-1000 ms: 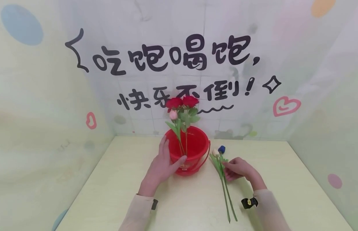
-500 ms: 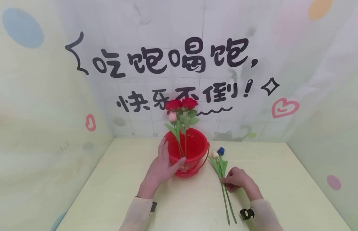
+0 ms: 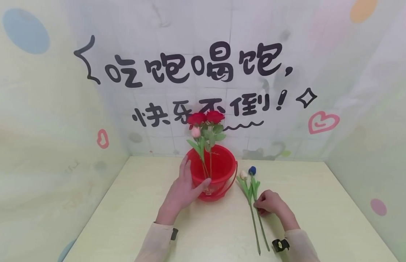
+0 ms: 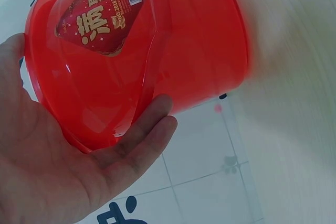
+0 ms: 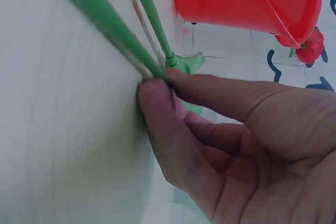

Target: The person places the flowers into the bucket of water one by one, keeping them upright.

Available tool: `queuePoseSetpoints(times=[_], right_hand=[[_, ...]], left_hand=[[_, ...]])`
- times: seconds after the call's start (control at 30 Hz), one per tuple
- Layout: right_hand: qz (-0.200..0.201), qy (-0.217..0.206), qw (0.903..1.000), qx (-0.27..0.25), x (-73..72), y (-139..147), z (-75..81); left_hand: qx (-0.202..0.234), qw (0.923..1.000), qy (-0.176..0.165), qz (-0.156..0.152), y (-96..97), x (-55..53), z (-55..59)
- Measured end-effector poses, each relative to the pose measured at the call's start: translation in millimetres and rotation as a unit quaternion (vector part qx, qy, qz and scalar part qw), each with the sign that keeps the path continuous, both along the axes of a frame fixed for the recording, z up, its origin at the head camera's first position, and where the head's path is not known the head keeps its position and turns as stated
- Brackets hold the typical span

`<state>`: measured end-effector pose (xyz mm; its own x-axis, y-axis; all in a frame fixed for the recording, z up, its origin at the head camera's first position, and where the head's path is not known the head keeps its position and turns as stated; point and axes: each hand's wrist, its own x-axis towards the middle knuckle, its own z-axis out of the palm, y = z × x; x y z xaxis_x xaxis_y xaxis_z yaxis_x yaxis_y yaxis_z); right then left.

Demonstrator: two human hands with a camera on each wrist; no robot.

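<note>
A red bucket stands upright on the table, its printed label facing the left wrist camera. My left hand holds its near left side, thumb at the rim and fingers along the outer wall. Two red roses and a pink tulip lean inside it. To the right, my right hand pinches the stem of a blue tulip between thumb and forefinger, low over the table. Beside it lies a cream tulip, its stem apart from those fingers. The right wrist view shows the pinched green stem close up.
The pale wooden table is bounded by a printed cloth wall at the back and sides. The bucket's handle hangs down on its right side, close to the tulip leaves.
My right hand has slid down the stems from the leaves and pinches the blue tulip, which has shifted slightly right from the cream one. The left hand stays on the bucket.
</note>
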<state>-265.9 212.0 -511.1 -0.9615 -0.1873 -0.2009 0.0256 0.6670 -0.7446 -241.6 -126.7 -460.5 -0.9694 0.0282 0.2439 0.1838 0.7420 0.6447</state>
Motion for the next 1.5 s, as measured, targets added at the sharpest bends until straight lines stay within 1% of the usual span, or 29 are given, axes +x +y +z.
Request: queuePoseSetpoints(times=[0.1,0.2,0.33,0.43,0.57,0.73,0.83,0.9,0.97,1.1,1.27,1.37,1.5], right_hand=[[-0.006,0.024,0.9997,0.008,0.0,1.0,0.9],[-0.012,0.032,0.9994,0.001,-1.4,3.5,1.2],[-0.023,0.028,0.9982,-0.047,-4.8,8.5,2.5],[-0.029,0.02,0.9947,-0.096,-7.4,13.6,4.1],[-0.034,0.008,0.9894,-0.141,-11.4,20.8,3.4],[-0.028,0.0,0.984,-0.176,-15.6,27.3,0.0],[-0.015,0.002,0.9825,-0.186,-17.1,30.0,-0.9],[-0.016,0.001,0.9809,-0.194,-18.7,30.5,-0.9],[-0.009,0.005,0.9798,-0.2,-21.3,30.6,0.7],[0.0,0.008,0.9758,-0.218,-30.2,25.6,9.5],[-0.004,0.023,0.9714,-0.236,-42.5,19.1,27.0],[-0.002,0.033,0.9683,-0.248,-46.2,16.8,37.1],[0.003,0.046,0.966,-0.254,-47.7,14.3,48.6]], left_hand=[[0.002,1.0,-0.006,0.0,0.7,1.3,1.0],[0.001,1.0,-0.009,0.0,0.7,1.8,0.7],[0.0,1.0,-0.004,-0.001,-0.1,1.2,0.1],[-0.001,1.0,0.002,-0.003,-0.7,-0.5,-0.7],[-0.004,1.0,0.003,-0.005,-1.7,-1.7,-1.3],[-0.002,1.0,0.005,-0.005,-2.3,-1.6,-1.4],[0.002,1.0,0.007,-0.006,-2.0,-1.6,-1.9],[0.003,0.9999,0.008,-0.009,-1.9,-1.6,-1.7],[0.002,0.9999,0.009,-0.011,-2.2,-1.7,-0.6],[0.004,0.9998,0.018,-0.009,-3.8,-2.5,2.7],[0.006,0.9996,0.024,-0.013,-4.2,-5.1,2.5],[0.005,0.9997,0.019,-0.013,-3.8,-4.8,0.6],[0.003,0.9998,0.014,-0.015,-3.1,-3.5,-1.3]])
